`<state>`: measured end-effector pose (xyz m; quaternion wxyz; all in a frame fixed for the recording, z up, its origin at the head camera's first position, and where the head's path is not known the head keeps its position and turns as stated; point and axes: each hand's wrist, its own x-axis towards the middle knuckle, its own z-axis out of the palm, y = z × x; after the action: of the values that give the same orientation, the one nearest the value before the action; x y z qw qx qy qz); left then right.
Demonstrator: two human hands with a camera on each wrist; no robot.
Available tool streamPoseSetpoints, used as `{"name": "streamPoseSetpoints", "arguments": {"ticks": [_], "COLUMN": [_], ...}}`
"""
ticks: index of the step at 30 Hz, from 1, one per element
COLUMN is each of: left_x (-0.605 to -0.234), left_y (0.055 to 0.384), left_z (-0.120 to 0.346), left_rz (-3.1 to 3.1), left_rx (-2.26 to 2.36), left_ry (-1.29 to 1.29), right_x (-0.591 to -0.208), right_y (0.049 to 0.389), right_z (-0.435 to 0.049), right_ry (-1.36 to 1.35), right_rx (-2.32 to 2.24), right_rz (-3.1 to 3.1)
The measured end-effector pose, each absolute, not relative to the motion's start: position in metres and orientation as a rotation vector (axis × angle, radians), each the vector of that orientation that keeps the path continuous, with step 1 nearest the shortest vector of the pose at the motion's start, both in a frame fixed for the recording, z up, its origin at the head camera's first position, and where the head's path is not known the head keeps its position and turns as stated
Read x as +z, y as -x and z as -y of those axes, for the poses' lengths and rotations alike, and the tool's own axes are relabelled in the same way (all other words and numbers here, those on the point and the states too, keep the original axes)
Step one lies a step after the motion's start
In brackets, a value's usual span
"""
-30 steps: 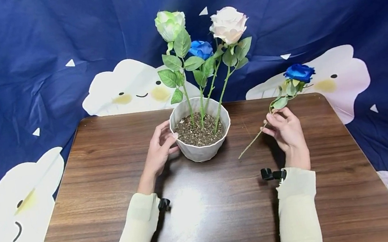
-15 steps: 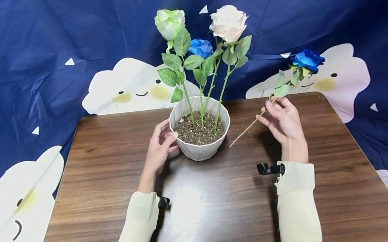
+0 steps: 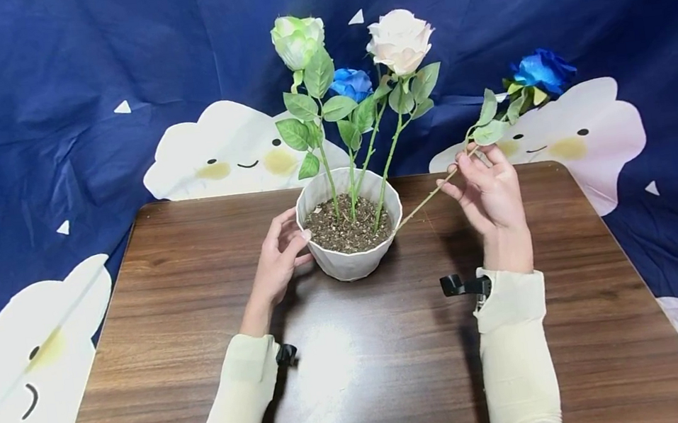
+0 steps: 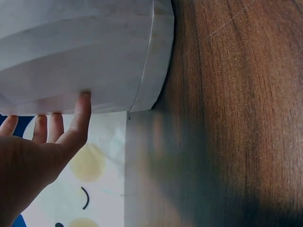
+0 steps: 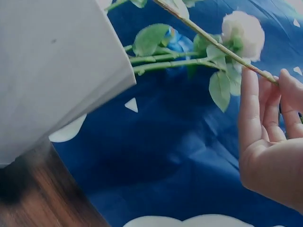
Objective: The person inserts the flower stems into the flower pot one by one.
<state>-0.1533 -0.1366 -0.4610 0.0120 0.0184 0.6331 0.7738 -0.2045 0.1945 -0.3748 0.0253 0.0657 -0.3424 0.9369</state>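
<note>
My right hand (image 3: 495,201) pinches the thin stem (image 3: 426,200) of a blue rose (image 3: 544,71) between thumb and fingers. The bloom leans up to the right, and the stem's lower end overlaps the right rim of a white faceted pot (image 3: 352,265). On the pot's left side, my left hand (image 3: 276,262) rests its fingertips against the outer wall, fingers fairly straight in the left wrist view. Planted upright in the pot's dark soil (image 3: 348,232) are a green-white rose (image 3: 299,42), a pale pink rose (image 3: 400,40) and a second, shorter blue rose (image 3: 351,85).
The pot stands near the far edge of a brown wooden table (image 3: 386,377). Behind it hangs a dark blue cloth (image 3: 67,54) with white clouds and triangles. A black wrist mount (image 3: 464,286) juts out from the right sleeve.
My right hand has moved up and slightly left with the blue rose, its bloom rising to the right and its stem end reaching the pot's rim. The left hand and pot stay put.
</note>
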Motion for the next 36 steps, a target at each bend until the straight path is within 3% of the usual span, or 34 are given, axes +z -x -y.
{"name": "streamPoseSetpoints", "arguments": {"ticks": [19,36], "left_x": [-0.462,-0.461], "left_y": [0.153,0.153], "left_z": [0.137,0.137], "left_rz": [-1.995,-1.992], "left_rx": [2.398,2.399], "left_ry": [-0.068,-0.063], "right_x": [-0.37,-0.381], "right_y": [0.214,0.227], "right_z": [-0.142,-0.121], "right_ry": [-0.181,-0.251], "right_rx": [2.502,2.455], "right_rz": [1.516,1.727]}}
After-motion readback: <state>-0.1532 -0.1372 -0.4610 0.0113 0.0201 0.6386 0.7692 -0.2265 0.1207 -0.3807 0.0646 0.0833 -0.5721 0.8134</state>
